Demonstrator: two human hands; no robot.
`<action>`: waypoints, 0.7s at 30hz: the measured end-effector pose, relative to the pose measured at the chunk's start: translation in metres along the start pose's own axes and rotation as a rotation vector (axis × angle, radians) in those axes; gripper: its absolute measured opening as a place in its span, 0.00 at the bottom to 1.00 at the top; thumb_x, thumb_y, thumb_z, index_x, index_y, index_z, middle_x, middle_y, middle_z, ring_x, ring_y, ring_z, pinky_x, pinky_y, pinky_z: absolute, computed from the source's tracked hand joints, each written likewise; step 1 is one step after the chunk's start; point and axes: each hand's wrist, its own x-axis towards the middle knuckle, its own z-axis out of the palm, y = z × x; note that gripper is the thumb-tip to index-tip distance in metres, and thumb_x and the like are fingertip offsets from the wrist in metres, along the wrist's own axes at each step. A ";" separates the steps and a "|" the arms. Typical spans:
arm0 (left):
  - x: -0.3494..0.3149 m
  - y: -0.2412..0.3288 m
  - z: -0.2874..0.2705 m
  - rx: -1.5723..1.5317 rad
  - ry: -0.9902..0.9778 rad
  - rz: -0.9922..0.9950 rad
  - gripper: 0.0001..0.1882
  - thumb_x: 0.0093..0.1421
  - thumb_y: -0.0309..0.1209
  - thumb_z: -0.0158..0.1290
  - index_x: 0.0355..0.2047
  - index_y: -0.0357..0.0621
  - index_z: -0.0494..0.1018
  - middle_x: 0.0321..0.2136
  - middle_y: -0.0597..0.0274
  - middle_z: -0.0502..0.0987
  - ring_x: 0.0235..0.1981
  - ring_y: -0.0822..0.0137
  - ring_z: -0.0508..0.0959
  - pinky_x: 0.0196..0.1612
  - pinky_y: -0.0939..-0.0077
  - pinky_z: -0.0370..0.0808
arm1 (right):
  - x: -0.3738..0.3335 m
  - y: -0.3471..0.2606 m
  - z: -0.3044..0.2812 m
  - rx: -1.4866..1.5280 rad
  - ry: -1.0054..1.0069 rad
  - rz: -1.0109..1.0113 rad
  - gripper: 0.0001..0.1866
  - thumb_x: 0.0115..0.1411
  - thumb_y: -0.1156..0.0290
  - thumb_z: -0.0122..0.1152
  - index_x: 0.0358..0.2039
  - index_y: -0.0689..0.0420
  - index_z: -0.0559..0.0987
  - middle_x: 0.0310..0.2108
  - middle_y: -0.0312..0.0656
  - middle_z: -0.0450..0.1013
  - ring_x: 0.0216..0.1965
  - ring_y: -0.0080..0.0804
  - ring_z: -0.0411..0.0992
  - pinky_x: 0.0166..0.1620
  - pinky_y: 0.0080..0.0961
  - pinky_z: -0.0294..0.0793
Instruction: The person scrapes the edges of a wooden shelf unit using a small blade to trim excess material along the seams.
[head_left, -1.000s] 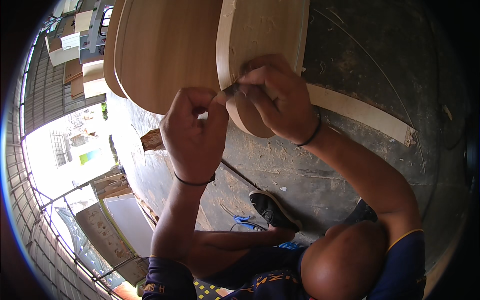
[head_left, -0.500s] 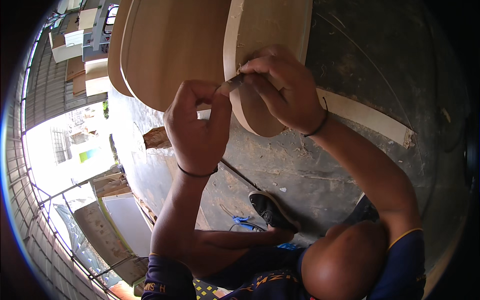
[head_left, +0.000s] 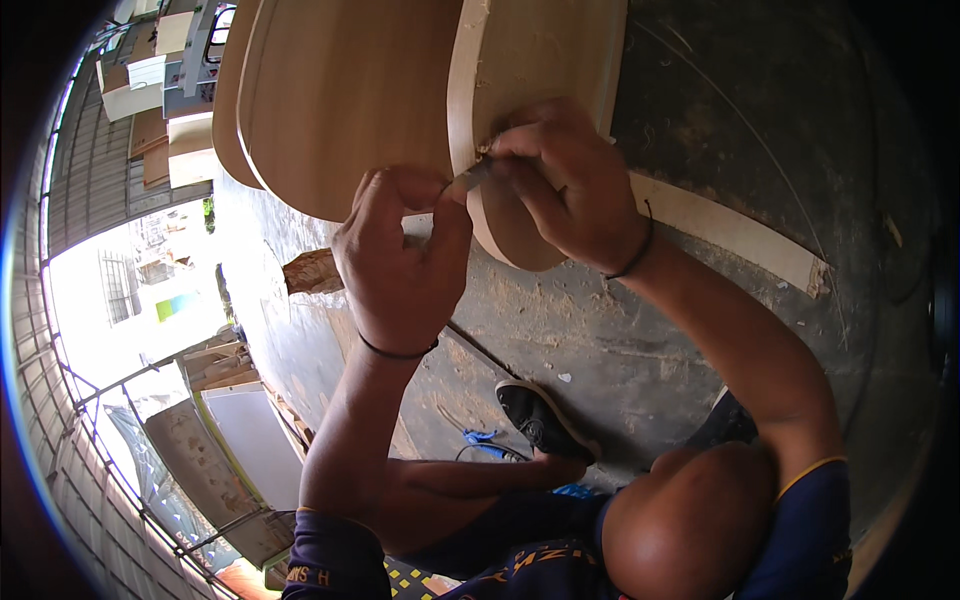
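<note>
A thin, dark, blade-like strip (head_left: 472, 177) spans the gap between my two hands at the edge of a pale board with a rounded end (head_left: 540, 60). My left hand (head_left: 405, 270) pinches the strip's left end between thumb and fingers. At the other end my right hand (head_left: 575, 185) grips it, with fingers over the board and slightly blurred. Small curled shavings cling to the board's edge beside the right fingertips. To the left stands a large wooden panel with a rounded corner (head_left: 345, 100), close to my left fingers.
A pale wooden strip (head_left: 720, 222) lies on the grey floor to the right. Wood shavings (head_left: 590, 310) are scattered below the board. A blue-handled tool (head_left: 490, 447) with a cord rests near my shoe (head_left: 540, 420). Brown crumpled material (head_left: 312, 272) lies to the left.
Both hands have shifted slightly right and down along the board's edge, the strip still held between them. The boards stay nearly where they were.
</note>
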 end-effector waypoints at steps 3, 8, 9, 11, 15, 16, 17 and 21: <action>-0.003 -0.003 0.001 0.012 0.011 0.032 0.06 0.52 0.19 0.59 0.26 0.38 0.71 0.25 0.57 0.77 0.26 0.63 0.79 0.32 0.73 0.74 | -0.001 0.000 0.002 0.007 0.000 -0.008 0.09 0.52 0.81 0.63 0.34 0.56 0.77 0.36 0.42 0.73 0.41 0.44 0.71 0.43 0.35 0.72; -0.003 -0.004 0.001 -0.019 0.020 -0.023 0.06 0.52 0.19 0.58 0.26 0.38 0.71 0.26 0.57 0.77 0.27 0.62 0.79 0.32 0.73 0.74 | 0.004 0.002 0.000 -0.003 -0.002 -0.051 0.10 0.51 0.82 0.64 0.35 0.56 0.77 0.36 0.41 0.72 0.40 0.43 0.71 0.43 0.35 0.72; -0.002 -0.002 0.002 -0.041 0.023 -0.037 0.06 0.52 0.19 0.58 0.26 0.38 0.71 0.26 0.57 0.77 0.27 0.62 0.79 0.32 0.73 0.74 | 0.004 0.003 0.001 0.002 0.000 -0.043 0.10 0.51 0.82 0.63 0.35 0.56 0.77 0.35 0.41 0.72 0.40 0.43 0.71 0.43 0.35 0.72; -0.002 -0.001 0.001 -0.029 0.014 -0.033 0.06 0.52 0.19 0.58 0.27 0.38 0.71 0.26 0.57 0.77 0.27 0.62 0.79 0.32 0.73 0.74 | 0.004 0.002 0.001 0.006 0.002 -0.036 0.10 0.51 0.82 0.63 0.35 0.56 0.77 0.35 0.41 0.72 0.41 0.43 0.71 0.43 0.35 0.72; -0.006 -0.005 0.001 -0.026 -0.004 -0.018 0.06 0.52 0.19 0.58 0.27 0.38 0.71 0.27 0.56 0.77 0.27 0.62 0.79 0.32 0.73 0.74 | -0.001 0.001 0.001 0.009 -0.007 -0.017 0.11 0.50 0.82 0.64 0.34 0.56 0.77 0.36 0.42 0.72 0.41 0.42 0.71 0.43 0.34 0.72; -0.007 -0.006 0.001 -0.056 0.002 -0.029 0.06 0.52 0.19 0.58 0.27 0.38 0.71 0.27 0.56 0.77 0.27 0.62 0.79 0.32 0.73 0.74 | -0.001 0.002 0.002 0.015 -0.012 -0.011 0.11 0.50 0.82 0.64 0.34 0.56 0.77 0.36 0.42 0.72 0.42 0.42 0.71 0.43 0.34 0.72; -0.009 -0.007 0.001 -0.058 -0.003 -0.048 0.06 0.52 0.19 0.58 0.27 0.38 0.71 0.27 0.56 0.77 0.27 0.62 0.79 0.32 0.73 0.74 | -0.002 0.002 0.002 0.008 -0.019 -0.011 0.11 0.50 0.82 0.64 0.34 0.56 0.77 0.36 0.42 0.72 0.42 0.42 0.71 0.44 0.34 0.72; -0.013 -0.007 0.001 -0.074 -0.011 -0.075 0.06 0.52 0.19 0.58 0.27 0.37 0.70 0.28 0.55 0.76 0.28 0.62 0.78 0.32 0.74 0.73 | -0.006 0.001 0.003 0.006 -0.035 -0.013 0.12 0.50 0.83 0.64 0.35 0.56 0.77 0.37 0.42 0.72 0.42 0.43 0.70 0.44 0.35 0.72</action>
